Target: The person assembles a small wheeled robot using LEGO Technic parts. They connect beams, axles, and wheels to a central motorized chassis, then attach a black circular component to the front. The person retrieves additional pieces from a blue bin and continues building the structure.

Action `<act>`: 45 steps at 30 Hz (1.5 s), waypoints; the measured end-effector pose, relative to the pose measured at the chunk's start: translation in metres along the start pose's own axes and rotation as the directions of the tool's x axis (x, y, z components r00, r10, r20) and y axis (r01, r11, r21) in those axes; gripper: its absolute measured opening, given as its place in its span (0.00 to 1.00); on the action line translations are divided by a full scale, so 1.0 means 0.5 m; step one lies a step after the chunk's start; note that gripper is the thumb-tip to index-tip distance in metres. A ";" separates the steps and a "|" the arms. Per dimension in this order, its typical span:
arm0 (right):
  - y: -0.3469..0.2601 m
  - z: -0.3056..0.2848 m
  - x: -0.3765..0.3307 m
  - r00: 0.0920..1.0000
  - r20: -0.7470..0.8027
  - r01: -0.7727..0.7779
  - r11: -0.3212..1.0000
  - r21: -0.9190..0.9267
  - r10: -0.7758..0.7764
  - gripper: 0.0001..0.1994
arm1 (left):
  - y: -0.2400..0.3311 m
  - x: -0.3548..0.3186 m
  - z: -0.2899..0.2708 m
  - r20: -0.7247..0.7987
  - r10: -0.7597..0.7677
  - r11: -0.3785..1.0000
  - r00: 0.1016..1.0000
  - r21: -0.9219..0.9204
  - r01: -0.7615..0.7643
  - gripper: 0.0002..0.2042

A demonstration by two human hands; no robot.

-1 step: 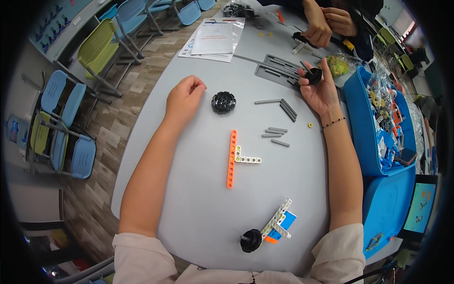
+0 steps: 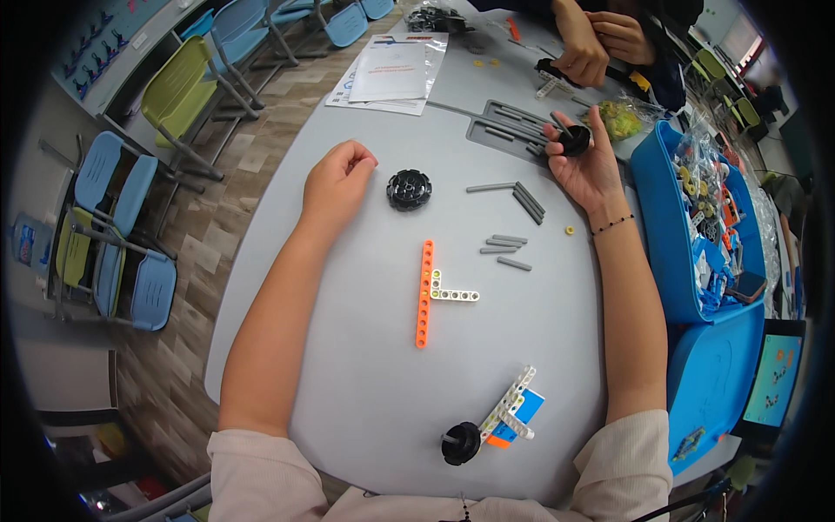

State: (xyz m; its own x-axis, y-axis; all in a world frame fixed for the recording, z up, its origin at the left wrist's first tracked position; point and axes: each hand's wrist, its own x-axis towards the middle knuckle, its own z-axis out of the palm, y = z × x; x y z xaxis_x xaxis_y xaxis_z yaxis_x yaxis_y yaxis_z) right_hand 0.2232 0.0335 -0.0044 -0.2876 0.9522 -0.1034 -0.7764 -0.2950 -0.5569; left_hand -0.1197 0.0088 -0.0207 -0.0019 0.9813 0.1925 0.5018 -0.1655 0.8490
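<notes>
My right hand [image 2: 584,170], palm up at the upper right, holds a black toy wheel [image 2: 575,141] with a grey axle rod [image 2: 561,124] sticking out of it. My left hand [image 2: 343,178] rests on the table with its fingers curled in, and nothing shows in them. Just right of it lies another black wheel [image 2: 409,190]. Below, an orange perforated beam [image 2: 424,296] is joined to a white L-shaped beam [image 2: 457,296]. Closest to me sits a white beam assembly [image 2: 509,409] with blue and orange parts and a black wheel [image 2: 460,444] on an axle.
Loose grey axles [image 2: 529,203] lie between my hands, near a small yellow ring [image 2: 570,230]. A grey tray [image 2: 487,130] of rods and papers [image 2: 391,74] lie farther off. A blue parts bin [image 2: 665,226] stands right. Another person's hands [image 2: 587,52] work across the table.
My hands keep their places and the wheel stays in my right hand. Only a very slight shift of the whole view shows.
</notes>
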 end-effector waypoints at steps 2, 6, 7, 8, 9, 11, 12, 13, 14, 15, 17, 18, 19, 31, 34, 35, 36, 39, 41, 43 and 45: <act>-0.001 0.002 0.002 0.999 0.051 -0.021 1.000 0.007 0.020 0.22 | 0.004 -0.002 0.000 -0.001 -0.016 1.000 1.000 0.007 0.016 0.06; -0.004 -0.002 0.005 0.997 0.062 -0.041 0.999 0.024 0.040 0.24 | 0.000 -0.001 -0.001 -0.007 0.007 1.000 1.000 -0.006 -0.007 0.05; -0.004 -0.004 0.005 0.994 0.095 -0.051 0.998 0.019 0.049 0.24 | -0.003 -0.001 0.000 -0.007 0.009 1.000 1.000 -0.021 -0.009 0.05; -0.004 -0.006 0.006 0.994 0.098 -0.049 0.999 0.011 0.048 0.25 | -0.006 0.000 0.000 -0.005 0.017 1.000 1.000 -0.008 -0.017 0.05; -0.004 -0.008 0.006 0.996 0.078 -0.038 0.999 -0.003 0.038 0.25 | -0.010 0.002 0.000 -0.002 0.023 1.000 1.000 0.003 -0.023 0.05; -0.003 -0.009 0.007 0.998 0.061 -0.029 0.999 -0.025 0.030 0.26 | -0.017 0.006 0.001 0.001 0.031 1.000 1.000 0.000 -0.031 0.05; -0.002 -0.009 0.007 0.998 0.047 -0.028 0.999 -0.024 0.029 0.26 | -0.021 0.007 0.001 0.001 0.031 0.999 1.000 -0.015 -0.031 0.05; -0.001 -0.008 0.007 0.998 0.053 -0.026 0.999 -0.023 0.027 0.26 | -0.024 0.007 0.001 -0.003 0.022 0.999 1.000 -0.045 -0.022 0.05; 0.000 -0.007 0.008 0.999 0.034 -0.026 0.999 -0.033 0.027 0.25 | -0.027 0.008 0.001 0.004 0.031 0.999 1.000 -0.042 -0.031 0.05; 0.001 -0.006 0.007 0.999 0.027 -0.031 0.999 -0.024 0.031 0.23 | -0.029 0.008 0.001 0.007 0.031 0.998 0.999 -0.052 -0.031 0.05; 0.003 -0.003 0.010 1.000 0.013 -0.028 0.999 -0.042 0.028 0.19 | -0.033 0.010 0.002 0.006 0.033 0.998 0.999 -0.057 -0.033 0.05; 0.005 -0.003 0.009 1.000 0.007 -0.025 0.998 -0.049 0.025 0.17 | -0.035 0.010 0.003 0.002 0.031 0.998 1.000 -0.051 -0.031 0.05; 0.007 -0.002 0.010 1.000 0.014 -0.015 0.997 -0.078 0.016 0.15 | -0.037 0.010 0.003 -0.007 0.035 0.998 0.999 -0.060 -0.035 0.05; 0.013 0.094 -0.040 0.982 0.164 0.136 0.959 -0.249 -0.097 0.21 | -0.026 0.011 0.003 -0.005 0.013 0.994 1.000 -0.104 -0.014 0.04; 0.027 0.167 -0.068 0.965 0.254 0.173 0.893 -0.417 -0.068 0.22 | 0.044 -0.018 0.013 -0.059 0.136 0.976 0.989 -0.165 -0.144 0.06; 0.039 0.193 -0.079 0.952 0.302 0.185 0.867 -0.463 -0.042 0.22 | 0.074 -0.038 0.021 -0.028 0.220 0.932 0.975 -0.290 -0.218 0.08; 0.055 0.219 -0.091 0.946 0.318 0.235 0.805 -0.544 -0.062 0.23 | 0.107 -0.059 0.030 0.004 0.223 0.890 0.975 -0.409 -0.202 0.10; 0.095 0.285 -0.138 0.886 0.437 0.460 0.423 -0.781 -0.157 0.24 | 0.198 -0.124 0.030 0.180 0.312 0.797 0.933 -0.584 -0.154 0.19; 0.115 0.320 -0.180 0.871 0.456 0.492 0.338 -0.802 -0.185 0.24 | 0.247 -0.153 0.016 0.160 0.414 0.762 0.896 -0.599 -0.245 0.19; 0.125 0.353 -0.216 0.821 0.529 0.570 0.272 -0.775 -0.214 0.25 | 0.282 -0.172 -0.004 0.120 0.400 0.750 0.909 -0.613 -0.249 0.19; 0.118 0.373 -0.253 0.751 0.610 0.658 0.215 -0.721 -0.252 0.23 | 0.303 -0.187 -0.025 0.109 0.384 0.699 0.917 -0.683 -0.212 0.18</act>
State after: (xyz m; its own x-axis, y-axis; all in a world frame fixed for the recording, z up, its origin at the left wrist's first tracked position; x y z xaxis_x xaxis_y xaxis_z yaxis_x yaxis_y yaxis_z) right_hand 0.1090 -0.1194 0.1297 -0.3623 0.7407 0.5658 0.0486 0.6212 -0.7821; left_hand -0.0543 -0.1093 0.0959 0.2850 0.8469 0.4489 -0.2395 -0.3906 0.8889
